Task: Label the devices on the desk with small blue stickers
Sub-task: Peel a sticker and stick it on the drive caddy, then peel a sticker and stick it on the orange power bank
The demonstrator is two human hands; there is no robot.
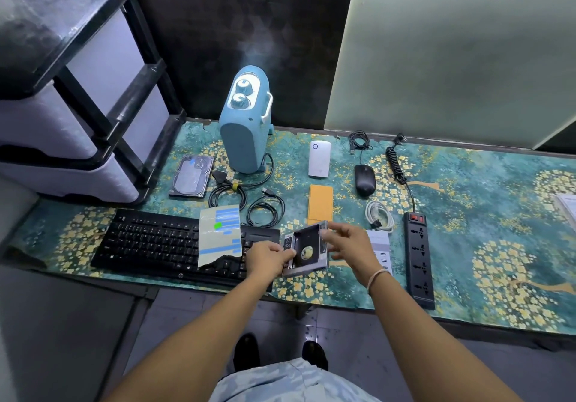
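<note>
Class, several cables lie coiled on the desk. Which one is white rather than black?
The white cable, loosely coiled between the orange pad and the black power strip, below the mouse. Every other coil on the desk is black.

Bare forearms, no sleeves showing up to the frame's lower edge. Two hands (265, 260) (350, 246), ungloved, no rings discernible. Thin pale band (377, 278) around the right wrist, looped once, plain, no clasp or dial to be seen. Nothing worn on the left wrist. Light blue garment (290, 381) at the bottom centre, mottled with paler patches, soft and wrinkled; whether shirt hem or trousers cannot be told. Dark shoes (247, 350) (314, 355), rounded toes, slightly glossy, poking out beyond the garment's edge on the grey floor.
</note>
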